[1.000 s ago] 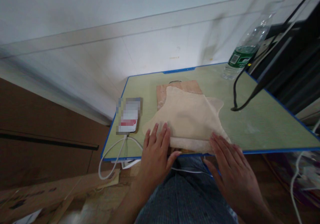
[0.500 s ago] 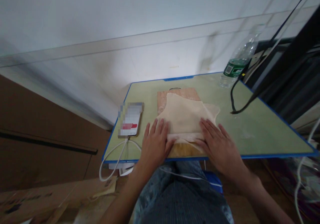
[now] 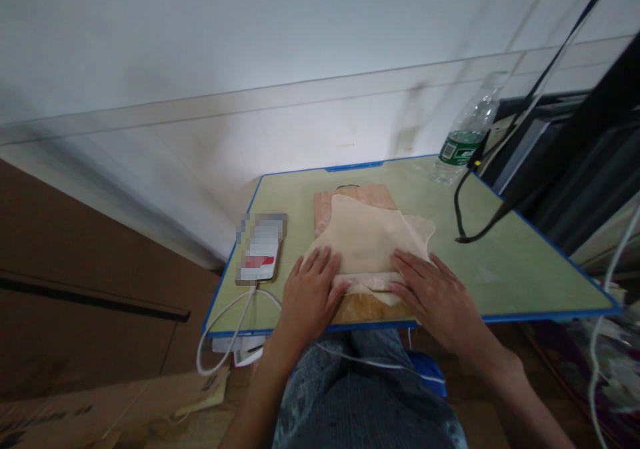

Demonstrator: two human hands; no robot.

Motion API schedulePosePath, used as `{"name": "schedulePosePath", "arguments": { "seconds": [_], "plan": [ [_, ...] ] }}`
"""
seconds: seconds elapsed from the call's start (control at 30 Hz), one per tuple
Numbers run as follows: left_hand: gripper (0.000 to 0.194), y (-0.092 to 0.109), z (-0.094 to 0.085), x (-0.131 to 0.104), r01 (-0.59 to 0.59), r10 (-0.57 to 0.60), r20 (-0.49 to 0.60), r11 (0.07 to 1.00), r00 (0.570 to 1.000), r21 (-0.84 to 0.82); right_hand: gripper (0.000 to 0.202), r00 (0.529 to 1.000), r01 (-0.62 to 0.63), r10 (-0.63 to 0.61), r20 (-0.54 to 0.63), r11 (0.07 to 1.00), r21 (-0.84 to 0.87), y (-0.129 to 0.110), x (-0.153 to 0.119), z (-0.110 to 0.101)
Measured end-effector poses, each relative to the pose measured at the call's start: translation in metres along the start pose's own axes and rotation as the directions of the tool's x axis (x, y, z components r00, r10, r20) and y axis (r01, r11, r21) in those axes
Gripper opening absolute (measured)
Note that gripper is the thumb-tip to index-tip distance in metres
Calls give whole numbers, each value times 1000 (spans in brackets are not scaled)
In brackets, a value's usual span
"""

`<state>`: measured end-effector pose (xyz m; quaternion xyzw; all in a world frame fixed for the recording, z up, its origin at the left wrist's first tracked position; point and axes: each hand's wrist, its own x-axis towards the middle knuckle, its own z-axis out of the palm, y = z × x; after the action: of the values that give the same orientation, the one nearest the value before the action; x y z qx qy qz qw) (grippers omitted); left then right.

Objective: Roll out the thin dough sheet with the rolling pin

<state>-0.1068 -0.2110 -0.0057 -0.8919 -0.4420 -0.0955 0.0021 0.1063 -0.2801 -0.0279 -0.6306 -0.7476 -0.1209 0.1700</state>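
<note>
A thin, pale sheet of dough (image 3: pixel 367 232) is spread over a wooden board (image 3: pixel 325 202) on a green table. Along the sheet's near side runs a narrow rolled ridge (image 3: pixel 370 281); I cannot tell whether anything is inside it. My left hand (image 3: pixel 310 295) lies flat over the ridge's left end, fingers stretched forward onto the dough. Over the right end rests my right hand (image 3: pixel 435 292), its fingers also extended and pointing inward. Both thumbs are near the ridge. Some dough overhangs the board on the right, and a loose flap shows below the ridge.
A phone (image 3: pixel 263 249) with a white cable (image 3: pixel 250 309) lies on the left of the table (image 3: pixel 515 275). At the back right stands a clear plastic bottle (image 3: pixel 460 145) with a green label. A black strap (image 3: pixel 465 239) hangs over the right side. A white wall rises behind.
The camera view has shifted slightly, so the scene sits lower. My right hand has edged a little inward along the ridge. My left hand stays nearly in place on the dough.
</note>
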Motion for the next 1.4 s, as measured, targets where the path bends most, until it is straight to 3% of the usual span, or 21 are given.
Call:
{"name": "schedulePosePath", "arguments": {
  "seconds": [0.2,0.3,0.4,0.53,0.67,0.77,0.83,1.0,1.17,1.3,1.4],
  "plan": [
    [42,7,5,-28,17,-18,-26,999,999,-45,51,993,61,-52,-106,995,83,2,-39,-1],
    [42,7,7,-27,37,-38,-31,999,999,-39,53,979,63,-30,-203,986,157,9,-59,1],
    [41,6,7,-21,38,-38,-23,999,999,-34,41,965,45,25,-262,965,257,16,-72,3],
    [40,4,7,-16,42,-42,-18,999,999,-25,26,955,53,45,-292,946,318,19,-72,6],
    [39,5,7,-16,53,-53,-24,998,998,-24,26,948,125,-7,-319,928,350,22,-61,-3],
    [38,5,7,-15,65,-65,-16,998,998,-28,21,930,86,76,-361,907,412,28,-59,-17],
    [38,5,7,-14,72,-72,-11,997,997,-32,14,931,49,119,-345,896,442,34,-61,-24],
    [38,6,7,-15,62,-62,-27,998,998,-22,15,963,90,38,-266,887,452,45,-76,-25],
    [40,6,9,-26,16,-14,-68,1000,998,24,17,958,-42,156,-241,907,419,43,-84,-22],
    [38,5,17,-42,-26,35,-142,998,989,63,26,962,-67,167,-215,911,406,35,-69,-19],
    [38,5,26,-54,-27,41,-201,997,979,72,29,981,29,50,-187,917,397,25,-51,-13]
  ]
}}
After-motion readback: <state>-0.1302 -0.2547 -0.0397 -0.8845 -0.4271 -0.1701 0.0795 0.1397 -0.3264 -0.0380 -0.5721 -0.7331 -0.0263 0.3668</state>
